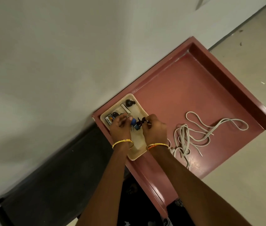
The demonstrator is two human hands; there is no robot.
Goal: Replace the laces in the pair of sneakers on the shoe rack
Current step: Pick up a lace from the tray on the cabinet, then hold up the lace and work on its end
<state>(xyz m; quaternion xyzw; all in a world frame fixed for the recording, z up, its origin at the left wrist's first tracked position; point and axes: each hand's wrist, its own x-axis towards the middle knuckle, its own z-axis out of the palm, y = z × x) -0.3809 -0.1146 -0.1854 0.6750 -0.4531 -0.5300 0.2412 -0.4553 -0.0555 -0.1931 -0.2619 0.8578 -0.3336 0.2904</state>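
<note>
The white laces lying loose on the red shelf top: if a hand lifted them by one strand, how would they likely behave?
The white laces are probably floppy: they lie in slack loops and curves on the red shelf top. The strands cross in a heap near the right hand, so lifting one would likely drag others along. They look thin and light, and would hardly resist.

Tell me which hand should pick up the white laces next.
Right. The right hand is over the tray's near edge, next to the white laces; the left hand is farther away.
</note>
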